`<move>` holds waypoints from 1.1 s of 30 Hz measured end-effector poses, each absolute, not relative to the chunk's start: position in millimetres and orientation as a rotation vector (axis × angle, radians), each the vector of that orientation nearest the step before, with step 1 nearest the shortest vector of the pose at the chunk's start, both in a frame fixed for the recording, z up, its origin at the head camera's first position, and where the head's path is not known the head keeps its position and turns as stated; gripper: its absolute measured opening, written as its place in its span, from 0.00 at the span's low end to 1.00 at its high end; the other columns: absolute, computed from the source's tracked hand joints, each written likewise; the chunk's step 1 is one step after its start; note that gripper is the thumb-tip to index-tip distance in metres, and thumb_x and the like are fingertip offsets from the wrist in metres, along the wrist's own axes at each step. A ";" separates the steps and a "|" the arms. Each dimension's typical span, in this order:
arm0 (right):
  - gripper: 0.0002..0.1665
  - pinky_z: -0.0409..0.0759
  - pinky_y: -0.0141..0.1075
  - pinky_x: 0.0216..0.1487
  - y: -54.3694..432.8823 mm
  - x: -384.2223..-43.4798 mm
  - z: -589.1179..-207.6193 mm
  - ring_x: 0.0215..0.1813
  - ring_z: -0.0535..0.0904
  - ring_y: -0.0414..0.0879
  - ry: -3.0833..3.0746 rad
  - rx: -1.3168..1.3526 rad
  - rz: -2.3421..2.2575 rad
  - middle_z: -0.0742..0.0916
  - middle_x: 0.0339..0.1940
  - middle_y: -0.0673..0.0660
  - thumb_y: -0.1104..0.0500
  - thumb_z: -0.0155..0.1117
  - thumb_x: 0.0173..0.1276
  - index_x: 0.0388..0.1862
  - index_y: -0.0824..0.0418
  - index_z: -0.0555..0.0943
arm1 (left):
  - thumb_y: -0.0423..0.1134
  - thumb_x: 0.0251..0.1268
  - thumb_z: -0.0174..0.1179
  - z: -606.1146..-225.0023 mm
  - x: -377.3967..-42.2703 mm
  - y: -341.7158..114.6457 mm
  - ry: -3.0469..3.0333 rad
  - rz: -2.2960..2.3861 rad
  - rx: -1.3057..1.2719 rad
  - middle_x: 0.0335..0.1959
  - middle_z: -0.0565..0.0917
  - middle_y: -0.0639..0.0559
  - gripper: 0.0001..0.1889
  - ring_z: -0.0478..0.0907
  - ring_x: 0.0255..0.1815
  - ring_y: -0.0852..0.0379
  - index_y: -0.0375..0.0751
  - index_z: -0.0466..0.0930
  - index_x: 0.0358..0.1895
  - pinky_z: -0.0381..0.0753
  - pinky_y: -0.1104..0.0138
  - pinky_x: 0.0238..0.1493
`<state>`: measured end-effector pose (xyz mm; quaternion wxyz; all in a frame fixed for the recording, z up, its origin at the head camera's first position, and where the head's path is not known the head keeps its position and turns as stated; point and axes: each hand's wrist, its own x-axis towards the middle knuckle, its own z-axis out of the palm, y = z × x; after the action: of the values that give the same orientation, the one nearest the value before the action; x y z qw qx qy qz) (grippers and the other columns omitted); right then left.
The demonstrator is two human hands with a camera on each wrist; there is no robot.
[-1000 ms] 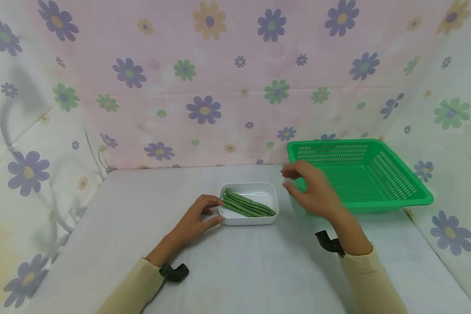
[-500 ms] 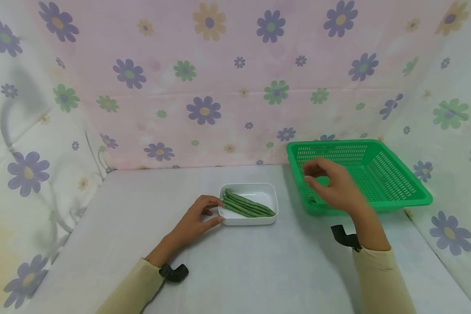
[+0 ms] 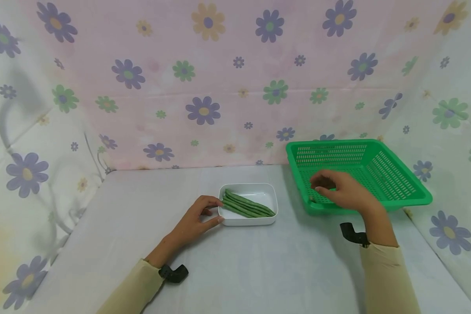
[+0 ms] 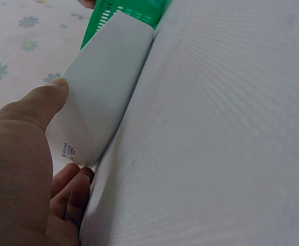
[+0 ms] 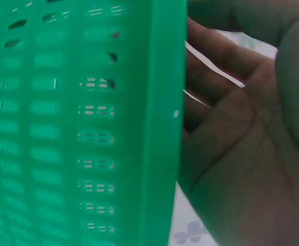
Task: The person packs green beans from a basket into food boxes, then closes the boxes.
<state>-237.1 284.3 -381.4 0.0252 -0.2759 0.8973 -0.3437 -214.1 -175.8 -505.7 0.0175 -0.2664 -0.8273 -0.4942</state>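
Observation:
Several green beans [image 3: 246, 205] lie side by side in a small white dish [image 3: 249, 221], slanting from its back left to its front right. At the dish's left end my left hand [image 3: 199, 214] holds it; in the left wrist view the thumb [image 4: 57, 89] is at the rim and the fingers [image 4: 78, 192] curl by the lower corner. My right hand [image 3: 343, 189] is over the near left part of a green basket [image 3: 396, 203], fingers bent and apart from the thumb. In the right wrist view the basket's rim hides its fingertips. Nothing shows in its grasp.
A small brownish tip [image 3: 312, 199] shows inside the basket's near left corner, mostly hidden by the front rim. The white-covered table [image 3: 259, 266] carries the dish and basket. A flowered cloth [image 3: 204, 109] stands behind and at both sides.
My right hand has moved rightward from between the dish and the basket to over the basket, then lowered toward it. My left hand, the dish and the beans have stayed put.

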 end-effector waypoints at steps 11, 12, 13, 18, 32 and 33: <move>0.12 0.82 0.39 0.52 289.5 -238.5 -388.1 0.53 0.81 0.51 2.556 -0.794 -0.952 0.87 0.49 0.52 0.67 0.54 0.82 0.53 0.59 0.84 | 0.40 0.73 0.71 -504.9 -212.9 -175.8 -2.566 -1.540 -0.835 0.66 0.76 0.52 0.19 0.78 0.69 0.49 0.48 0.80 0.63 0.83 0.49 0.60; 0.13 0.82 0.39 0.52 289.1 -238.4 -388.3 0.52 0.81 0.52 2.554 -0.802 -0.946 0.87 0.49 0.52 0.67 0.53 0.82 0.53 0.60 0.84 | 0.40 0.73 0.71 -504.9 -213.0 -175.9 -2.568 -1.537 -0.836 0.66 0.76 0.52 0.19 0.78 0.69 0.50 0.49 0.80 0.63 0.83 0.49 0.60; 0.13 0.81 0.39 0.51 288.8 -238.4 -388.5 0.51 0.80 0.52 2.551 -0.808 -0.942 0.86 0.48 0.52 0.68 0.52 0.82 0.52 0.60 0.84 | 0.40 0.73 0.71 -505.0 -213.2 -175.9 -2.571 -1.535 -0.835 0.66 0.76 0.52 0.19 0.78 0.69 0.50 0.49 0.80 0.63 0.83 0.49 0.60; 0.15 0.81 0.39 0.52 287.6 -239.3 -389.2 0.51 0.80 0.52 2.550 -0.816 -0.934 0.86 0.47 0.52 0.69 0.49 0.82 0.51 0.59 0.83 | 0.41 0.73 0.71 -504.4 -213.8 -176.1 -2.576 -1.532 -0.833 0.66 0.76 0.53 0.20 0.78 0.70 0.51 0.51 0.79 0.64 0.83 0.50 0.61; 0.18 0.76 0.39 0.45 290.9 -243.5 -391.7 0.42 0.75 0.45 2.534 -0.832 -0.948 0.82 0.37 0.49 0.72 0.50 0.80 0.42 0.55 0.85 | 0.41 0.73 0.71 -506.0 -214.7 -176.6 -2.576 -1.532 -0.835 0.66 0.76 0.53 0.19 0.78 0.69 0.51 0.51 0.79 0.63 0.83 0.51 0.61; 0.18 0.75 0.39 0.43 290.8 -243.6 -391.3 0.41 0.74 0.45 2.530 -0.830 -0.950 0.81 0.35 0.49 0.72 0.50 0.79 0.40 0.55 0.84 | 0.41 0.73 0.71 -505.8 -214.7 -176.4 -2.576 -1.533 -0.835 0.66 0.76 0.53 0.20 0.78 0.69 0.51 0.51 0.79 0.63 0.83 0.51 0.61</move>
<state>-243.6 290.8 -391.3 0.1567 -0.2900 0.8839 -0.3318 -214.7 -176.4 -505.8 0.0149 -0.2684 -0.8277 -0.4926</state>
